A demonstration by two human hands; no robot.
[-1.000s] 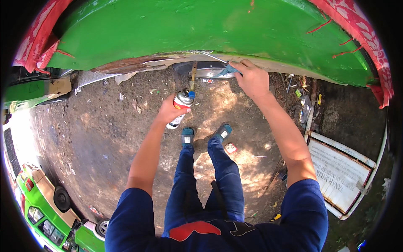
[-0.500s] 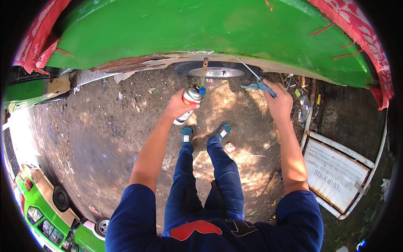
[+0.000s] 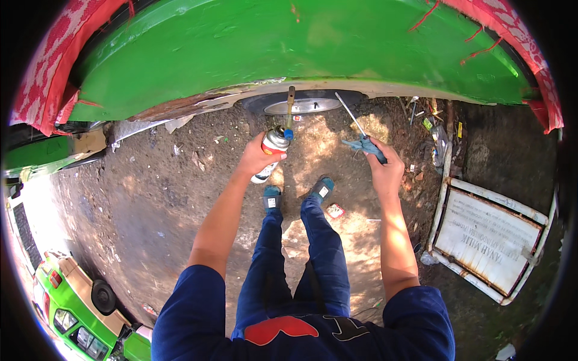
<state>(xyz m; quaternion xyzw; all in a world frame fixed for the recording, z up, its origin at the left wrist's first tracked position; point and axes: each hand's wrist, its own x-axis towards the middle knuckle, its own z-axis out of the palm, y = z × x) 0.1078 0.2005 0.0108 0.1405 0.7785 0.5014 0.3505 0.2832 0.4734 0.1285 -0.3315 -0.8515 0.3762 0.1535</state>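
My left hand (image 3: 259,157) is closed around a blowtorch gas can (image 3: 276,141), white with a red band. A blue knob sits beside its top, and a brass torch tube (image 3: 291,105) points toward the green vehicle panel (image 3: 301,45). In my right hand (image 3: 387,166) is a screwdriver-like tool (image 3: 350,114), with a long thin metal shaft and a dark handle. A crumpled blue-grey piece (image 3: 359,144), perhaps cloth, lies against the handle by my fingers. Both tool ends show short of the panel's lower edge; no flame can be made out.
Below the panel a wheel (image 3: 304,106) shows. Red patterned cloth (image 3: 45,78) hangs at both sides. A rusty white framed sign (image 3: 487,234) lies at right, near litter (image 3: 439,144). Another green vehicle (image 3: 78,313) stands lower left. A small red-and-white packet (image 3: 335,210) lies by my feet.
My right hand has come slightly left and nearer to me, and the metal shaft points more steeply away. My left hand with the blowtorch has hardly moved. The view has shifted a little.
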